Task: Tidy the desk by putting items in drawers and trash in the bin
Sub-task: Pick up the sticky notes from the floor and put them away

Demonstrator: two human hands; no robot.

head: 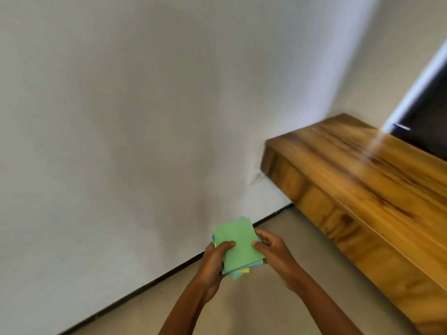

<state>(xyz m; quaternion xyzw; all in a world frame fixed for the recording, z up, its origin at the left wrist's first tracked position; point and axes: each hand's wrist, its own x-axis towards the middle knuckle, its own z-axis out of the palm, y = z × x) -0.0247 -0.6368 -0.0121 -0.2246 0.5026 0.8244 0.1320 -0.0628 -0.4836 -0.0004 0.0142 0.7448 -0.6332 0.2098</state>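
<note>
A loose stack of small coloured paper sheets, green on top with blue and yellow edges showing beneath (235,247), was held in the air between both hands at about 6 o'clock in the frame, over the beige floor (242,305) and near the foot of the plain white wall (145,117). The sheets were seen to be misaligned, with a yellow corner and a green corner protruding at the lower edge.

Risk, judged: a lower sheet could slide out and drop to the floor if either grip were relaxed, since the stack was fanned and not squared. The picture was smeared by motion, so a quick turn was judged likely to worsen this.

The left hand (214,259) was set at the stack's left edge, thumb laid on the top sheet, fingers curled beneath. The right hand (272,251) was set at the right edge, thumb pressed on top, fingers wrapped under. Both forearms were extended forward from the bottom edge.

The long wooden desk with drawer fronts (362,189) lay at 3 o'clock, well apart from the stack. No bin was visible.
</note>
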